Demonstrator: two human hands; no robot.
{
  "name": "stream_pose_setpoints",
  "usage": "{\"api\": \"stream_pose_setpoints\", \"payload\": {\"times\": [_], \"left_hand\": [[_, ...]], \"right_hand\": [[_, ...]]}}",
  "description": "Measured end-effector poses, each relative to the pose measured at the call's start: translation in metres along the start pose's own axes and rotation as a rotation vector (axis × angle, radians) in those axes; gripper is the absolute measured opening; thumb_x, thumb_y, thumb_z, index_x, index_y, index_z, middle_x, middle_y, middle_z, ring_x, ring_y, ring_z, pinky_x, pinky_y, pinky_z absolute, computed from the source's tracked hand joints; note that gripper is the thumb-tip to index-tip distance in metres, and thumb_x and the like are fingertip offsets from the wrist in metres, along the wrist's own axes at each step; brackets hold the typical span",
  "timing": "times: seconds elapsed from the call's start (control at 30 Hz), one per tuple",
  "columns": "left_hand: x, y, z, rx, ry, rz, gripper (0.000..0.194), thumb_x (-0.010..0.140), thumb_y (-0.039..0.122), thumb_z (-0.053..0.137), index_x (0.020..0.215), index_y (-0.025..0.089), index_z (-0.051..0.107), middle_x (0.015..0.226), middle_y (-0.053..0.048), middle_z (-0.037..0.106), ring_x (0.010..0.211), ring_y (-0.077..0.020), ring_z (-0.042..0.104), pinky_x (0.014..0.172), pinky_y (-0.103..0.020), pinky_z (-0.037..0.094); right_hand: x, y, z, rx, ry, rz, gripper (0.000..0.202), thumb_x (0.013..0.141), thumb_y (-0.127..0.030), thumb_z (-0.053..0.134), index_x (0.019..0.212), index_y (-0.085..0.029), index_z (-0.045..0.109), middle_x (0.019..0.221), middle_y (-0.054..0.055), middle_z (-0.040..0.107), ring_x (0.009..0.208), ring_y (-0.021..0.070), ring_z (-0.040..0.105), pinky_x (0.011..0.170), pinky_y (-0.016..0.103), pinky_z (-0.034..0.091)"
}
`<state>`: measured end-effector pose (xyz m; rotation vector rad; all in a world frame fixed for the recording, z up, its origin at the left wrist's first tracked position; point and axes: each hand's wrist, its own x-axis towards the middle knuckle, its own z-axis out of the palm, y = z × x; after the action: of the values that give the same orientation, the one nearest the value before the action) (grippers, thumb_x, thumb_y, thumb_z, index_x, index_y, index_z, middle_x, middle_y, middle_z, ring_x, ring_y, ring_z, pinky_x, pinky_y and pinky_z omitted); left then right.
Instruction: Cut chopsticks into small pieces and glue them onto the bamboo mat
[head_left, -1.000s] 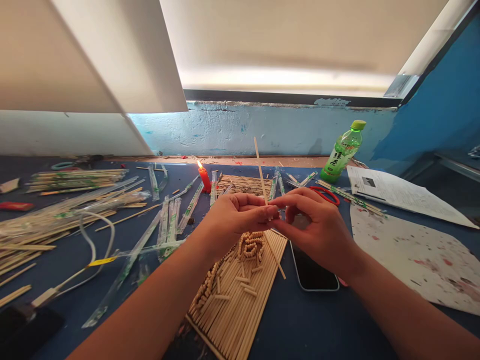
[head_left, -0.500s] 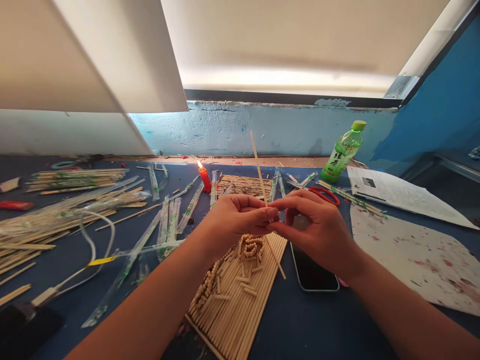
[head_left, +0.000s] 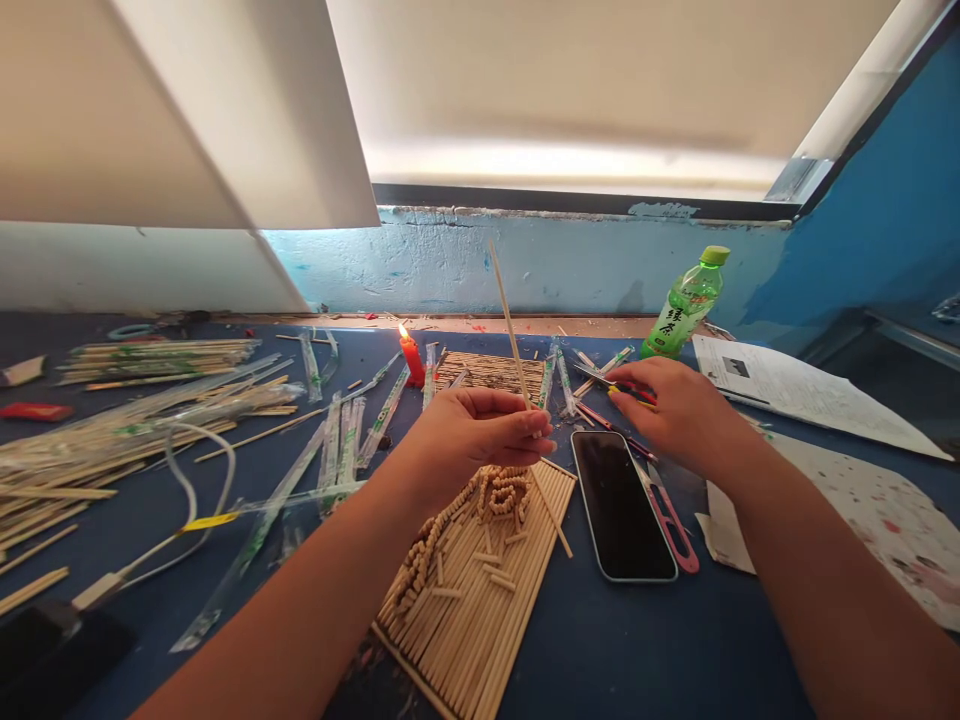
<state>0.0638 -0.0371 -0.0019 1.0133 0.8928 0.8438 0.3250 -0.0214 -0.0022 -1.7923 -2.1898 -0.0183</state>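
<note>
My left hand [head_left: 487,435] is closed on a long thin wooden stick [head_left: 508,315], which stands tilted upward from the fingertips. Below it lies a panel of sticks laid side by side [head_left: 480,640], with a chain of small wooden pieces [head_left: 420,560] along its left side and short cut pieces [head_left: 495,572] on top. My right hand [head_left: 675,415] is at the right, in front of the green bottle, its fingers closed on scissors [head_left: 600,377] with red and yellow on the handles, which the fingers partly cover.
A lit red candle [head_left: 412,360] stands behind my left hand. A phone [head_left: 624,508] and a pink-handled knife [head_left: 675,525] lie at the right. The green bottle [head_left: 684,305] stands near papers [head_left: 810,390]. Wrapped sticks [head_left: 157,360] and a white cable [head_left: 176,470] are at the left.
My right hand has left the stick and moved right and away to the scissors, uncovering the phone and knife. My left hand still holds the stick.
</note>
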Motion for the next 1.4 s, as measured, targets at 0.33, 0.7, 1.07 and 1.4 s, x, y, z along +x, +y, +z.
{"api": "stream_pose_setpoints", "payload": {"times": [0.33,0.7,1.07,1.4], "left_hand": [[-0.001,0.001,0.003,0.049,-0.045,-0.049,0.02,0.072,0.026,0.087,0.083,0.014,0.077,0.082,-0.009,0.078,0.081,-0.0205,0.076,0.084,-0.033,0.061],[-0.002,-0.002,0.003,0.068,-0.055,-0.087,0.017,0.07,0.024,0.088,0.079,0.016,0.077,0.079,-0.007,0.078,0.083,-0.0201,0.075,0.091,-0.036,0.059],[-0.002,0.003,0.0,-0.007,-0.077,-0.121,0.015,0.073,0.023,0.087,0.082,0.015,0.078,0.081,-0.008,0.079,0.08,-0.0175,0.074,0.086,-0.03,0.058],[-0.002,0.0,-0.001,0.118,-0.154,-0.102,0.016,0.076,0.03,0.085,0.085,0.018,0.08,0.084,-0.007,0.078,0.084,-0.0178,0.073,0.088,-0.031,0.057]], "right_hand": [[0.022,0.051,0.034,-0.146,-0.216,0.294,0.037,0.086,-0.026,0.061,0.121,-0.014,0.068,0.108,0.018,0.074,0.095,0.0344,0.07,0.075,0.037,0.049],[0.024,0.056,0.038,-0.061,-0.16,0.397,0.037,0.073,-0.032,0.072,0.106,-0.015,0.066,0.096,0.016,0.074,0.084,0.0326,0.069,0.066,0.034,0.045],[0.006,0.006,-0.008,0.694,-0.226,0.104,0.04,0.078,-0.032,0.074,0.115,-0.022,0.063,0.11,0.01,0.071,0.095,0.0254,0.069,0.078,0.035,0.058],[-0.01,-0.04,-0.001,1.201,-0.284,-0.018,0.031,0.077,-0.034,0.082,0.098,-0.021,0.064,0.097,0.005,0.069,0.078,0.0181,0.066,0.071,0.034,0.057]]}}
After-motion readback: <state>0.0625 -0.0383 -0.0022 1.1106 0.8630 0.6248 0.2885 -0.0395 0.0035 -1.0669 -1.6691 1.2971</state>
